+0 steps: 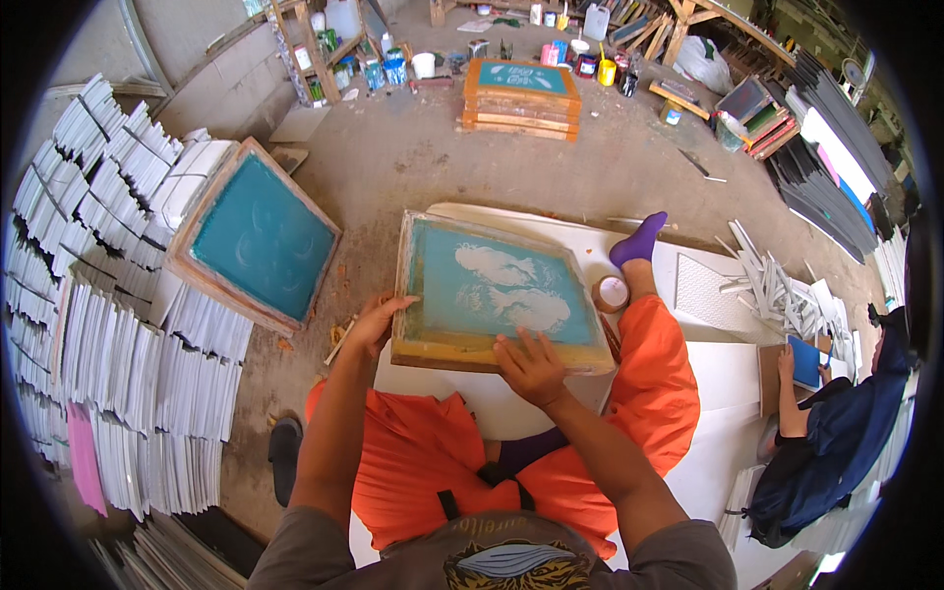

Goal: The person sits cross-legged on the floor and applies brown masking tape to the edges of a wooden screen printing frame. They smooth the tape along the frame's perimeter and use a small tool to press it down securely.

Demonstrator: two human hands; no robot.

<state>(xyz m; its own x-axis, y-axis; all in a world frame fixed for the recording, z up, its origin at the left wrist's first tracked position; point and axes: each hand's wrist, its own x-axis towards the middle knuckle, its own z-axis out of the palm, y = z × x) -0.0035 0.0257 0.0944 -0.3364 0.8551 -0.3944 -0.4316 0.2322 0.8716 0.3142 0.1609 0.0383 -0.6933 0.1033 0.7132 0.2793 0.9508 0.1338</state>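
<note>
A wood-framed printing screen (442, 295) with teal mesh and two pale fish-like shapes lies tilted before me, over my lap and a white board (472, 390). My left hand (378, 322) is closed on the screen's left edge, near its front corner; the thumb shows on top and the other fingers are partly hidden. My right hand (531, 368) lies over the front rim, fingers stretched out and spread on the mesh beside the lower pale shape. A roll of brown tape (612, 293) stands against the screen's right side, near my purple-socked foot.
Another teal screen (264, 236) leans on bundled white sheets (147, 344) at left. Stacked screens (521, 103) stand ahead, near paint containers (393, 69). White offcuts (777, 285) lie at right, where another person (836, 433) holds a blue item (808, 363).
</note>
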